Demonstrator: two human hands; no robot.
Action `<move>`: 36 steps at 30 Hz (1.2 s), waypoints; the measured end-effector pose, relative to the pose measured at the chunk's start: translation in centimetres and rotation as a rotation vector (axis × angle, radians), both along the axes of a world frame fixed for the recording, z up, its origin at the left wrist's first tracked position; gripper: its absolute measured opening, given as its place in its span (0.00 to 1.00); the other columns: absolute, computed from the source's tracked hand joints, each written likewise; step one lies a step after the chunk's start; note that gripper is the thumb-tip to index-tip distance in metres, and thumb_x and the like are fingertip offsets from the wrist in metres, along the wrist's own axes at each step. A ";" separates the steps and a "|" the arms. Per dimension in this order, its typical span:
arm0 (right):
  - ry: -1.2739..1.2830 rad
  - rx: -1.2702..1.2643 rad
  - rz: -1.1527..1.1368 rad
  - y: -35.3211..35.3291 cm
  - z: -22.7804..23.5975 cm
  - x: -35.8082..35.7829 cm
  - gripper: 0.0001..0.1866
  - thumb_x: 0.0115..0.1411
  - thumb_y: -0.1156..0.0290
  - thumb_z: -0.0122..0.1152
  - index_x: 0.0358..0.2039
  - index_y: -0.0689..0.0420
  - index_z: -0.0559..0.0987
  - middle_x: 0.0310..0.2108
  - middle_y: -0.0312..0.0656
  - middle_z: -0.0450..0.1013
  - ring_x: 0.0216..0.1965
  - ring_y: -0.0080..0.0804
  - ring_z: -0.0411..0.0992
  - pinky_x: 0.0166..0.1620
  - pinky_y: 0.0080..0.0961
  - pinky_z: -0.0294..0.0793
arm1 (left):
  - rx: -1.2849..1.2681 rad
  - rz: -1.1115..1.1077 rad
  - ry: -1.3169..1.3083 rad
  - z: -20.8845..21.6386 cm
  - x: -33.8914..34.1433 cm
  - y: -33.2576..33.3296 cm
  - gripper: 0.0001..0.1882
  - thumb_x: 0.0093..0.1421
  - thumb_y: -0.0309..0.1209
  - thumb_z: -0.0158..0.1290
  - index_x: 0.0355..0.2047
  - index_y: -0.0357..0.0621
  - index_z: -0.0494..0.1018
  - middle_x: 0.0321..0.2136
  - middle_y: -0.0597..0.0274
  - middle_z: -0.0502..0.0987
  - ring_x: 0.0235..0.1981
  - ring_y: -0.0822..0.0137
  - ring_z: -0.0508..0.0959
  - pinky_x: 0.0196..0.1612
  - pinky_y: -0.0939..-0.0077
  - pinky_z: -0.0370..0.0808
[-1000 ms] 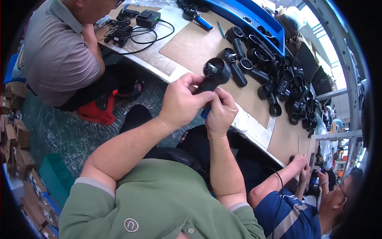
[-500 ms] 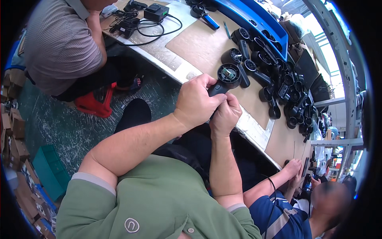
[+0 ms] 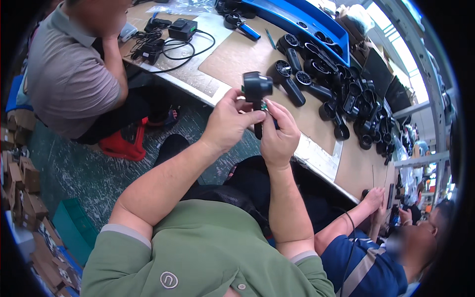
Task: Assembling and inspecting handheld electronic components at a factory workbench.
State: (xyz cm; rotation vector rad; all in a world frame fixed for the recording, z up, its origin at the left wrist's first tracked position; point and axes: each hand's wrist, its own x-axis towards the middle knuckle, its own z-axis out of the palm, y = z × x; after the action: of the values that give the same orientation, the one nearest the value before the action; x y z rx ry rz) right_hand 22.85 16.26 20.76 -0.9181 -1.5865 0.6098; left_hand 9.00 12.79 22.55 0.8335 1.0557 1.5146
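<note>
My left hand (image 3: 226,121) is closed round the handle of a black handheld fan housing (image 3: 257,86), holding it just above the table's near edge. Its round head is turned side-on at the top, and the handle points down between my hands. The fingers of my right hand (image 3: 279,136) are pinched together at the handle, beside a small green part (image 3: 264,106) that looks like a circuit board. How firmly that part sits in the handle is hidden by my fingers. Similar black fan housings (image 3: 292,91) lie on the table beyond my hands.
A pile of black housings (image 3: 354,101) covers the table's right side, with a blue tray (image 3: 307,22) behind. A black adapter (image 3: 183,28) with coiled cables lies at left. One person (image 3: 74,74) sits at the left, another (image 3: 361,257) works at the right. A green bin (image 3: 74,225) stands on the floor.
The fan housing has turned from its open round face to side-on and moved slightly left. My right fingers have shifted up to the handle's side, where a green part now shows.
</note>
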 end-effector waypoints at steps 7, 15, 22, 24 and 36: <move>-0.169 0.172 0.104 0.4 1.9 -0.1 0.12 0.61 0.85 0.65 0.44 0.65 0.89 0.39 0.44 0.79 0.33 0.31 0.74 0.35 0.23 0.74 | 0.074 -0.081 -0.117 -0.4 -2.8 0.0 0.29 0.63 0.13 0.62 0.64 0.39 0.69 0.46 0.52 0.82 0.41 0.68 0.83 0.42 0.79 0.83; -0.165 0.046 0.173 -0.5 3.4 -0.4 0.12 0.62 0.84 0.66 0.44 0.62 0.91 0.37 0.41 0.76 0.33 0.29 0.72 0.35 0.24 0.71 | 0.134 -0.149 -0.161 -0.5 -4.1 -0.3 0.32 0.63 0.13 0.61 0.66 0.41 0.68 0.49 0.53 0.82 0.39 0.69 0.82 0.36 0.84 0.81; -0.155 -0.025 0.240 -0.8 3.4 -0.4 0.10 0.61 0.81 0.66 0.42 0.62 0.91 0.35 0.42 0.75 0.30 0.31 0.71 0.33 0.26 0.71 | 0.085 -0.187 -0.233 -1.6 -4.9 -0.6 0.34 0.62 0.15 0.62 0.68 0.41 0.67 0.49 0.54 0.82 0.33 0.73 0.80 0.28 0.87 0.76; -0.163 -0.045 0.247 -0.9 3.4 -0.3 0.10 0.61 0.81 0.66 0.42 0.62 0.91 0.35 0.42 0.75 0.30 0.31 0.71 0.33 0.27 0.71 | 0.079 -0.195 -0.252 -1.8 -4.9 -0.6 0.34 0.62 0.15 0.62 0.68 0.41 0.67 0.49 0.55 0.82 0.33 0.74 0.79 0.27 0.87 0.76; -0.053 -0.509 0.491 -1.1 4.8 1.5 0.19 0.60 0.82 0.70 0.53 0.62 0.88 0.42 0.43 0.79 0.39 0.27 0.77 0.41 0.19 0.76 | 0.169 -0.191 -0.324 -2.1 -5.5 -0.2 0.23 0.60 0.23 0.62 0.57 0.37 0.77 0.46 0.58 0.83 0.29 0.76 0.78 0.25 0.89 0.72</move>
State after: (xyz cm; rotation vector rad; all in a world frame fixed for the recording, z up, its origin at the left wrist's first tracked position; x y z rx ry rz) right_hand 24.33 15.16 25.55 -0.9116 -1.7499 1.3904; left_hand 3.55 12.61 20.42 0.7494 0.6004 1.5268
